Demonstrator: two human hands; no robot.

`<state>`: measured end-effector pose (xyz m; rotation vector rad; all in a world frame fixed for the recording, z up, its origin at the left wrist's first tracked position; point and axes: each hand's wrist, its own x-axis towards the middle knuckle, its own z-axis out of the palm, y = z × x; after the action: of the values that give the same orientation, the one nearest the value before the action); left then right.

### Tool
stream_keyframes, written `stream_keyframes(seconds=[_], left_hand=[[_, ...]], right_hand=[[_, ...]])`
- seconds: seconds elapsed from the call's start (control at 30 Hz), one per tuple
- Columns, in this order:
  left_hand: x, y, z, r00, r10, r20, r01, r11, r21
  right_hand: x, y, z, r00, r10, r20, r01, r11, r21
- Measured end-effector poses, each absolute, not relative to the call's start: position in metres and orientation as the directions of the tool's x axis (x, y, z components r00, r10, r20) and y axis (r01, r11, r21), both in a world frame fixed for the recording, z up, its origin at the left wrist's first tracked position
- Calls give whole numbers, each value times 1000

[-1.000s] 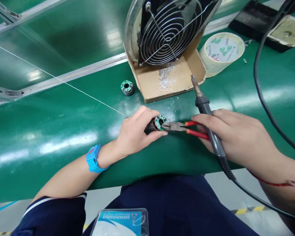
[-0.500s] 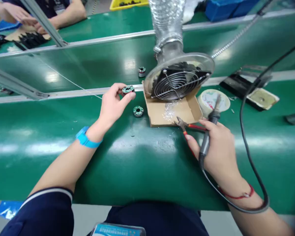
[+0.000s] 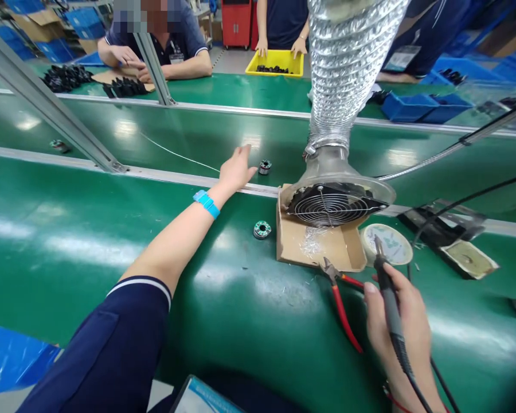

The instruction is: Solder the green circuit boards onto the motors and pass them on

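My left hand reaches over the metal rail, its fingers apart, with no part visible in it. Just right of its fingers a small round part with a green top stands beyond the rail. A similar part sits on the near side, left of the cardboard box. My right hand is closed on a soldering iron, whose tip points up toward the roll of tape. Red-handled cutters lie open on the green table, their jaws at the box's front edge.
A fume extractor with a silver hose hangs over the box. Right of the tape is a tray with a sponge. Cables cross the right side. People stand or sit across the bench near a yellow bin.
My left hand has moved forward over the rail, and the part it held is gone from its fingers. My right hand has let go of the cutters and keeps the iron. The view has tilted up.
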<state>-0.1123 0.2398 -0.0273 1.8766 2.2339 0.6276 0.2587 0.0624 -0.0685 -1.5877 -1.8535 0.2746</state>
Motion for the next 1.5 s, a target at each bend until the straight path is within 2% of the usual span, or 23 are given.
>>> stream_keyframes(seconds=[0.17, 0.27, 0.43, 0.57, 0.7, 0.8, 0.9, 1.03, 1.13, 1.2, 1.3, 1.5], left_hand=[[-83, 269, -26, -111, 990, 89, 913, 66, 402], [-84, 260, -25, -81, 992, 92, 920, 39, 389], [-108, 177, -26, 61, 997, 37, 940, -70, 333], [-130, 104, -27, 155, 985, -69, 942, -127, 310], [-132, 63, -28, 268, 961, -67, 864, -208, 458], [-109, 46, -27, 293, 955, -40, 752, -204, 626], [-72, 31, -24, 323, 938, -122, 579, -94, 810], [-30, 18, -16, 428, 886, -178, 360, 14, 933], [-13, 17, -11, 498, 858, -124, 314, -45, 948], [-9, 16, -9, 530, 844, -77, 319, -115, 941], [-7, 15, -7, 561, 826, -46, 350, -187, 918], [-8, 12, -7, 590, 807, 9, 344, -261, 902]], right_hand=[[262, 66, -65, -32, 906, 422, 817, 267, -512], [264, 65, -64, -46, 894, 445, 822, 287, -491], [266, 62, -59, -70, 900, 430, 807, 304, -507], [266, 58, -59, 33, 903, 429, 793, 238, -561], [255, 45, -48, 240, 868, 435, 754, 115, -646], [239, 31, -32, 267, 826, 496, 665, 215, -715], [224, 17, -16, 126, 915, 383, 475, 283, -833], [210, 10, -2, -124, 967, 225, 447, 257, -857], [206, 14, 1, -274, 938, 214, 340, 302, -890], [206, 17, 1, -331, 928, 172, 294, 275, -915], [205, 20, 2, -367, 925, 94, 280, 207, -937], [202, 24, 6, -394, 918, 32, 273, 151, -950]])
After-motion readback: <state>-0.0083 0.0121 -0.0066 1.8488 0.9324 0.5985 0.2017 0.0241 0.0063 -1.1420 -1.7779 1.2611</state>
